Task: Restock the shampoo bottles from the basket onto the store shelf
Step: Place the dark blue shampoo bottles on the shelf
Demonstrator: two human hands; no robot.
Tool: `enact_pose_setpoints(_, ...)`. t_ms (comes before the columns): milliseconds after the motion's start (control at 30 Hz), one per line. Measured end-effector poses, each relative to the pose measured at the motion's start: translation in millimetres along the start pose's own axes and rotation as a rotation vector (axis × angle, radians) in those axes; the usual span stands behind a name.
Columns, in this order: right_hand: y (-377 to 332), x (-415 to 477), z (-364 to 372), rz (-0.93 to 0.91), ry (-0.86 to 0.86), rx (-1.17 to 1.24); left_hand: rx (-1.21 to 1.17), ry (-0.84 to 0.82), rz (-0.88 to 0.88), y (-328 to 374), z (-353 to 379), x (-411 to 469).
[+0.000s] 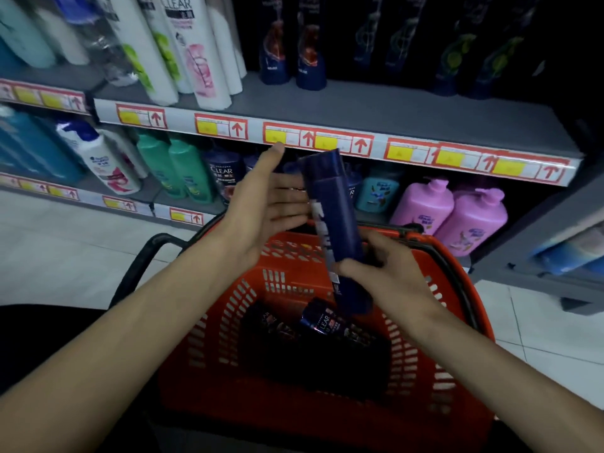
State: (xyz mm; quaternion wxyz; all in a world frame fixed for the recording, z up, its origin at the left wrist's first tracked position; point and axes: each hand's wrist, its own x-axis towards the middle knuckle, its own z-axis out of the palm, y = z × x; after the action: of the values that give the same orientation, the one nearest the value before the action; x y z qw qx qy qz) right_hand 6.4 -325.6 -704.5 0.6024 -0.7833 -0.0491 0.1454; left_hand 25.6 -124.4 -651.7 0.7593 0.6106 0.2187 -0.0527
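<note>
A dark blue shampoo bottle [333, 210] stands nearly upright above the red basket [434, 322]. My right hand [389, 276] grips its lower part, thumb in front. My left hand [264, 204] is spread with straight fingers beside the bottle's left side, fingertips at or just behind it. Dark CLEAR bottles [320, 322] lie in the bottom of the basket. The grey store shelf [376, 109] above carries two dark blue bottles [294, 50] and has bare board in front of them.
White CLEAR bottles [192, 53] fill the upper shelf's left, black bottles [474, 44] its right. The lower shelf holds green bottles [176, 168], dark blue CLEAR bottles [225, 174] and pink pump bottles [451, 210]. The basket's black handle [147, 253] sticks out left over the pale tiled floor.
</note>
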Motion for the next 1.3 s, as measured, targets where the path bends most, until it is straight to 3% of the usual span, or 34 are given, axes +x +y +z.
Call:
enact_pose_setpoints(133,-11.1,-10.9,6.4,0.207,-0.090,0.421,-0.068,-0.017,-0.025,-1.2,0.6,-4.0)
enact_pose_setpoints(233,-19.3,-14.1,5.8,0.330,-0.167,0.710,0.008,-0.034,-0.010,-6.4,1.9,-6.9)
enact_pose_setpoints(400,-27.8,-14.3,-3.3,0.343,-0.212,0.892,0.103,-0.071,0.042,-12.7,3.7,-12.0)
enact_pose_setpoints(567,-30.0,-13.2,-1.9,0.259,-0.145,0.687,0.154,-0.120,0.169,-13.4,4.2,-21.5)
enact_pose_setpoints(733,-34.9,-6.9,6.0,-0.012,0.061,0.246,0.306,-0.173,0.277,-18.3,11.0,-26.8)
enact_pose_setpoints(867,-45.3,-5.3,17.3,-0.178,0.054,0.067,0.337,-0.156,0.343,-20.0,14.0,-26.2)
enact_pose_setpoints(1000,-58.3,-4.7,26.6,-0.282,0.066,-0.114,0.211,-0.079,0.394,-10.4,4.1,-25.0)
enact_pose_setpoints(1167,-73.6,7.1,31.4,-0.249,0.170,-0.104,0.131,-0.092,0.417,5.6,-8.4,-25.2)
enact_pose_setpoints(1300,-82.9,18.3,35.4,-0.237,0.131,-0.083,0.074,-0.074,0.429,19.1,-16.1,-21.8)
